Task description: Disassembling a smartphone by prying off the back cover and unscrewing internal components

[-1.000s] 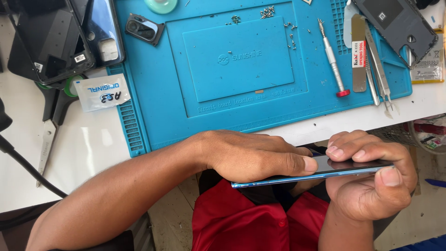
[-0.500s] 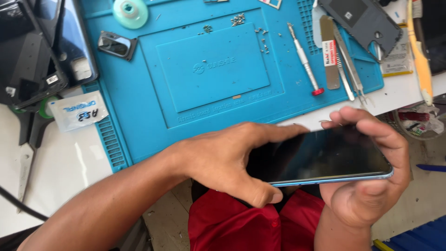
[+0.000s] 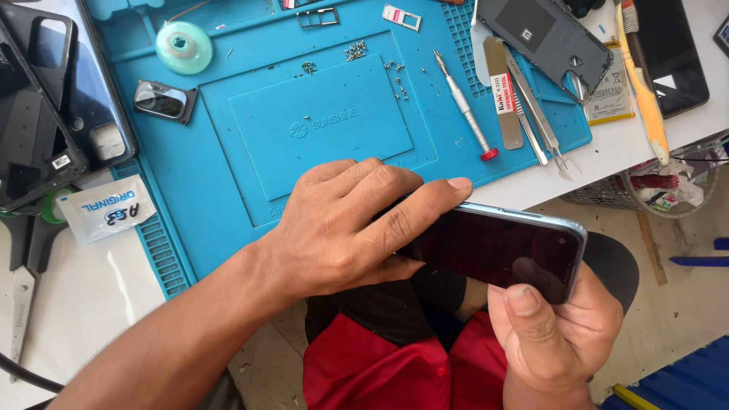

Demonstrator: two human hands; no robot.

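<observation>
Dark-screened, one phone sits clamped between two hands, left hand and right hand.

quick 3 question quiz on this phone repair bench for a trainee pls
1. True or false: both hands grip the dark-screened phone.
2. Which tool has a red end cap? A) screwdriver B) tweezers C) yellow-handled brush
3. What do the loose screws lie on?

Key
1. True: left hand covers its near end, right hand holds the far end, thumb on the glass.
2. A, the screwdriver, beside the tweezers.
3. The blue mat.
</observation>
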